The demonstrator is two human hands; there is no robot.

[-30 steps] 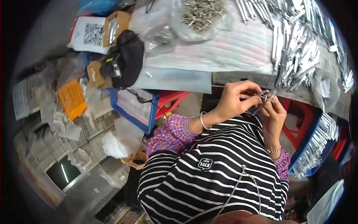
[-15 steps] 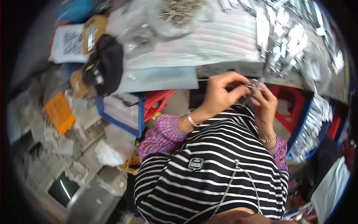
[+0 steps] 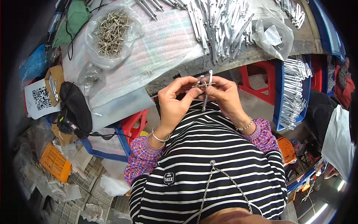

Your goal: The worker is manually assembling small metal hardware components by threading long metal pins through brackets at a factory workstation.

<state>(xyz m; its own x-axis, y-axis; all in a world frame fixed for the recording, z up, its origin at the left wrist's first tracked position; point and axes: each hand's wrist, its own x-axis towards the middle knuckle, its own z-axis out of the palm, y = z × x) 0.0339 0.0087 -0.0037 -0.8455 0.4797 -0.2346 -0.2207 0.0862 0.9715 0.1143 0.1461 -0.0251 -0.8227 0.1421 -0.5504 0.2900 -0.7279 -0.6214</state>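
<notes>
My left hand (image 3: pixel 174 100) and my right hand (image 3: pixel 225 94) meet just in front of my chest, at the table's near edge. Between their fingertips they pinch a small metal assembly (image 3: pixel 204 86): a thin silvery strip standing upright, crossed by a short pin. Both hands grip it from opposite sides. A bangle circles my left wrist, a bead bracelet my right. On the table above lies a big heap of similar silvery strips (image 3: pixel 220 26). A clear bag of metal pins (image 3: pixel 110 31) sits to the left on white foam sheet (image 3: pixel 160 48).
A crumpled clear plastic bag (image 3: pixel 274 37) lies at the table's right. A blue crate of metal strips (image 3: pixel 292 93) and a red stool (image 3: pixel 261 78) stand right of me. A black pouch (image 3: pixel 76 106), an orange basket (image 3: pixel 55 162) and grey trays clutter the left floor.
The view has swung and the hands now sit centred under the table edge. Both hands still work the same small metal piece, held a little more upright.
</notes>
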